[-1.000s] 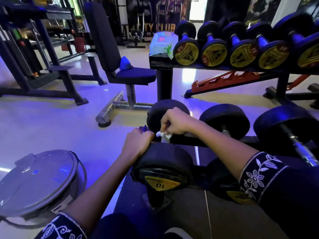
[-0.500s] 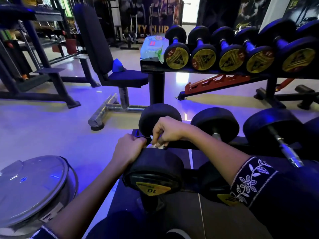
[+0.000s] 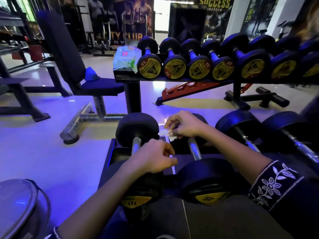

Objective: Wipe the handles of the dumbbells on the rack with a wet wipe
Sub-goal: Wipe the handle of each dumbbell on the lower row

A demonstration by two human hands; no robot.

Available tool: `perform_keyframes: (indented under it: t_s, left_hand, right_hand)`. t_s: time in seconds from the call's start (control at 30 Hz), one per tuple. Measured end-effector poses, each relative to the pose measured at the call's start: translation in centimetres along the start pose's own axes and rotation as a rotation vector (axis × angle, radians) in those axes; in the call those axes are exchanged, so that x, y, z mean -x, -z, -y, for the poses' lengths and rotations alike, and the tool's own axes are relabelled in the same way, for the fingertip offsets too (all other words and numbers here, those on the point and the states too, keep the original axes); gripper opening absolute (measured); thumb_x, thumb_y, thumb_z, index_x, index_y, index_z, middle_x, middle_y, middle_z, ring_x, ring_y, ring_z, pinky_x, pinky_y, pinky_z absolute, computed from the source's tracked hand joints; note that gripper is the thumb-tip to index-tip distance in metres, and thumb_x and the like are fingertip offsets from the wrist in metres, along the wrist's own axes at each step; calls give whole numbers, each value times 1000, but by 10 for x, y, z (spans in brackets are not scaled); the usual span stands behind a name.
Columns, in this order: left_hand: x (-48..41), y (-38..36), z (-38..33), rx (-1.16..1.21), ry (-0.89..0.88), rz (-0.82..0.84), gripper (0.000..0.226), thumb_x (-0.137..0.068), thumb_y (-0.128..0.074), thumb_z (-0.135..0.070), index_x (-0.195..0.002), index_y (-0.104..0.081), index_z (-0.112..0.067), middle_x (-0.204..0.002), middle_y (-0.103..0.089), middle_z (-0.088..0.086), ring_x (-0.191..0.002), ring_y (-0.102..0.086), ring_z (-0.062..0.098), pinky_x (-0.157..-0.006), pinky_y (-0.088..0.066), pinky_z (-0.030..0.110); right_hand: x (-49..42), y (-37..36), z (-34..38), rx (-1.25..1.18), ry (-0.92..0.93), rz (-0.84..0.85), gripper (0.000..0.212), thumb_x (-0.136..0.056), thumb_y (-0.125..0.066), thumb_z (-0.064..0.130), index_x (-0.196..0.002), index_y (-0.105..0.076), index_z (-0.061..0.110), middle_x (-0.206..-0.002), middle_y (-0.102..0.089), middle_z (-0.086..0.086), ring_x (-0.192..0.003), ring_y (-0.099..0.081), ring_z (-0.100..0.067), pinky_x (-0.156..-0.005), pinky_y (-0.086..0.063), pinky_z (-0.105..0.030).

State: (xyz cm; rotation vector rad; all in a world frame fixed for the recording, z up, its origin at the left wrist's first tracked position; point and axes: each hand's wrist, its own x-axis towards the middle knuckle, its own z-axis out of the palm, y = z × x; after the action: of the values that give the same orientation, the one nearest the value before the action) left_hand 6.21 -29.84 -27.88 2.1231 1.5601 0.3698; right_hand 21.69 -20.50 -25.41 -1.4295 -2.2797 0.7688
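I judged the job barely begun: my right hand (image 3: 183, 125) pinched the crumpled wet wipe (image 3: 166, 133) above the second 10 dumbbell's handle (image 3: 194, 150), my left hand (image 3: 153, 158) loosely curled empty over the first dumbbell (image 3: 138, 147), other rack handles awaiting.

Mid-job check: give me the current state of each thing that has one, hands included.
Right hand: raised, pinching the crumpled white wet wipe.
Left hand: loosely curled, holding nothing visible.
Leftmost black 10 dumbbell: racked, chrome handle uncovered.
Second black 10 dumbbell: racked, handle not touched by the wipe.
Pale green wipes packet: resting on the upper rack shelf.
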Motion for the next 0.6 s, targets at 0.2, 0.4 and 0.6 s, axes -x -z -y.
perform_keyframes:
  t_s: [0.2,0.4,0.6]
  left_hand:
    - [-3,-32,-13,188,-238,309,68,-75,-80,-48,-135,-52,-35,-121,-65,-11,-110,-60,1,-100,-47,24]
    - [-17,-42,-15,173,-351,272,96,-63,-87,-49,-146,-39,-37,-129,-60,-14,-110,-55,-6,-102,-44,20]
    - [-25,-45,-11,194,-364,278,100,-57,-89,-53,-144,-43,-36,-126,-63,-15,-113,-59,0,-102,-48,30]
  right_hand:
    - [39,25,-46,337,-82,18,19,-71,-75,16,-89,-76,21,-68,-66,7,-64,-58,-7,-61,-45,-23]
    - [55,19,-68,284,-155,59,11,-73,-77,25,-82,-78,20,-70,-69,8,-71,-61,-5,-64,-45,-22]
    - [48,13,-68,238,-181,10,18,-65,-83,12,-82,-78,17,-62,-61,17,-63,-57,3,-60,-44,-12]
